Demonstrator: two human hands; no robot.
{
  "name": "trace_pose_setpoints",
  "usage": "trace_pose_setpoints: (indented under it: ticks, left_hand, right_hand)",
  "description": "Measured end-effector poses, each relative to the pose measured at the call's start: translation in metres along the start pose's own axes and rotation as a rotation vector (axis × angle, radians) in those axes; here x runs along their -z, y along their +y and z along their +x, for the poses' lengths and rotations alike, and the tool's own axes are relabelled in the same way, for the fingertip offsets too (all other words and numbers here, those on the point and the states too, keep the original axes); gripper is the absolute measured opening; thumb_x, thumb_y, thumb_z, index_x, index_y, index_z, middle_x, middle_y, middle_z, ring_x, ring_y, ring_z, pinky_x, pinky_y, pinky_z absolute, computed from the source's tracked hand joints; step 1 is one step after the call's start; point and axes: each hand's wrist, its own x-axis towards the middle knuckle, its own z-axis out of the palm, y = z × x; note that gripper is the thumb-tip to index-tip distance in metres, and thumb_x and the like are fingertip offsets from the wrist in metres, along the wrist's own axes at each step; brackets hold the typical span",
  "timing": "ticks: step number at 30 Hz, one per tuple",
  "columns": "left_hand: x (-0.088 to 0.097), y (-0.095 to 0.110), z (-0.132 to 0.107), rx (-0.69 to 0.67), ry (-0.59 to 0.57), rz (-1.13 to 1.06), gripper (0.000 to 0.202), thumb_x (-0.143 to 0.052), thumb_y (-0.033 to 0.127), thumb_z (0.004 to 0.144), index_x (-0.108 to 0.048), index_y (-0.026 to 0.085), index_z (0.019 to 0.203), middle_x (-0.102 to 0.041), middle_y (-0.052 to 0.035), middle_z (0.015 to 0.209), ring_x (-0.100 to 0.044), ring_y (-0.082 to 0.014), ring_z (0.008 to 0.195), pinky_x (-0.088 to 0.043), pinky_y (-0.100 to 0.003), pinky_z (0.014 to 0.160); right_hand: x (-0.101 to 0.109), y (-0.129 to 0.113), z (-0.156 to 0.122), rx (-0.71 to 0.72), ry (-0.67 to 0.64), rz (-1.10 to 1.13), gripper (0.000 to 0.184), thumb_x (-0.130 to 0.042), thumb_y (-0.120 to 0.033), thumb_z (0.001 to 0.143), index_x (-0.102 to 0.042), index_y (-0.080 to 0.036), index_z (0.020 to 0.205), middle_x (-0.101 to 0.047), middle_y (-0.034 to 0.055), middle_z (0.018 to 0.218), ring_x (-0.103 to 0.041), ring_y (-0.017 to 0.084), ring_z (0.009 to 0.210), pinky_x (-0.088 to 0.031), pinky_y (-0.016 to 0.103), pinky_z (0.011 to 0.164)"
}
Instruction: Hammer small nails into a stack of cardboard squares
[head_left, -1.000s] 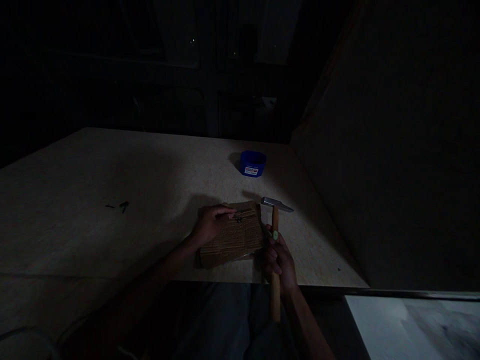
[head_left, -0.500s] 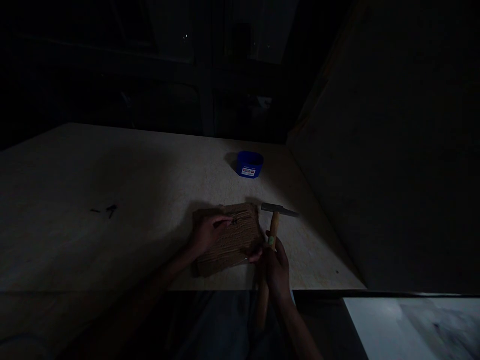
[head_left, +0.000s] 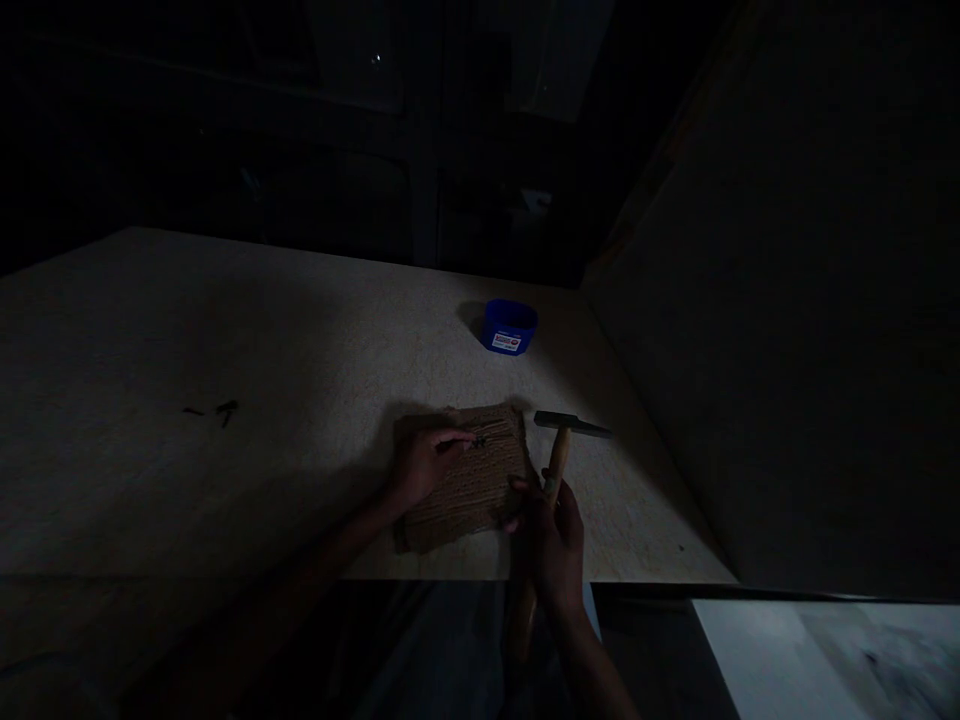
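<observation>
A ribbed brown block [head_left: 480, 485] lies near the front edge of a pale tabletop [head_left: 300, 350]. My left hand [head_left: 424, 465] rests on the block's left part, fingers pinched on a small dark nail [head_left: 476, 441] that stands on its top. My right hand [head_left: 553, 535] is wrapped round the wooden handle of a hammer [head_left: 559, 455]. The hammer's metal head [head_left: 571, 424] hovers just right of the block's far corner.
A small blue tub [head_left: 510, 326] with a label stands farther back on the table. A few dark nails [head_left: 221, 408] lie loose at the left. A tall board [head_left: 787, 300] rises along the right edge. A white surface [head_left: 825, 650] shows at lower right. The room is dark.
The hammer head dropped a little and shifted right over the second. My left hand stays pinched on the nail on the block; the view swayed slightly.
</observation>
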Motion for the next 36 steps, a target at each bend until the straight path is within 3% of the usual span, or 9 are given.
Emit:
trace_pose_setpoints:
  ticks: [5,10,15,20,33,36]
  left_hand:
    - [-0.005,-0.0033,-0.0029,0.026,0.056,-0.03,0.015,-0.067,0.025,0.084,-0.077,0.023,0.095,-0.079,-0.0046,0.099,-0.073,-0.0227,0.094,-0.057,-0.037,0.088]
    - [-0.0072,-0.0048,-0.0051,0.012,0.052,-0.062,0.015,-0.066,0.025,0.083,-0.076,0.023,0.095,-0.079,-0.0043,0.098,-0.073,-0.0219,0.093,-0.057,-0.035,0.087]
    - [-0.0058,-0.005,-0.006,-0.015,0.029,-0.036,0.015,-0.064,0.025,0.085,-0.077,0.024,0.093,-0.079,-0.0033,0.098,-0.073,-0.0223,0.094,-0.057,-0.036,0.088]
    - [-0.0063,-0.0059,-0.0061,-0.024,0.044,-0.037,0.014,-0.065,0.027,0.085,-0.077,0.024,0.093,-0.079,-0.0038,0.097,-0.073,-0.023,0.094,-0.056,-0.037,0.091]
    - [-0.0066,-0.005,-0.0062,-0.008,0.06,-0.03,0.015,-0.067,0.025,0.084,-0.079,0.023,0.093,-0.08,-0.0047,0.097,-0.074,-0.0232,0.093,-0.058,-0.036,0.086]
    - [-0.0073,-0.0083,-0.0068,-0.033,0.059,-0.029,0.016,-0.065,0.027,0.086,-0.079,0.023,0.095,-0.08,-0.0047,0.098,-0.074,-0.0228,0.093,-0.058,-0.036,0.086]
  right_hand:
    - [-0.0004,-0.0004,-0.0008,0.0,0.008,-0.048,0.034,-0.062,-0.051,0.091,-0.062,-0.021,0.107,-0.078,0.0077,0.101,-0.061,0.015,0.053,-0.049,0.03,0.055]
    - [-0.0007,-0.0033,-0.0004,-0.022,0.007,-0.064,0.034,-0.061,-0.051,0.091,-0.062,-0.02,0.105,-0.078,0.0052,0.084,-0.062,0.016,0.053,-0.049,0.029,0.057]
    - [-0.0035,-0.0073,-0.0008,-0.018,0.025,-0.05,0.039,-0.065,-0.053,0.087,-0.058,-0.021,0.108,-0.079,0.0078,0.098,-0.06,0.014,0.048,-0.048,0.029,0.051]
    - [-0.0044,-0.0093,-0.0011,-0.01,0.028,-0.069,0.037,-0.064,-0.053,0.087,-0.061,-0.02,0.104,-0.078,0.0058,0.09,-0.06,0.014,0.049,-0.049,0.029,0.053]
    - [-0.0017,-0.0049,-0.0015,-0.017,0.001,-0.064,0.042,-0.062,-0.054,0.089,-0.061,-0.02,0.112,-0.078,0.008,0.096,-0.06,0.015,0.05,-0.048,0.029,0.053]
    - [-0.0011,-0.0015,-0.0005,0.003,0.023,-0.102,0.047,-0.062,-0.057,0.087,-0.062,-0.018,0.113,-0.078,0.0101,0.098,-0.064,0.017,0.058,-0.048,0.028,0.053]
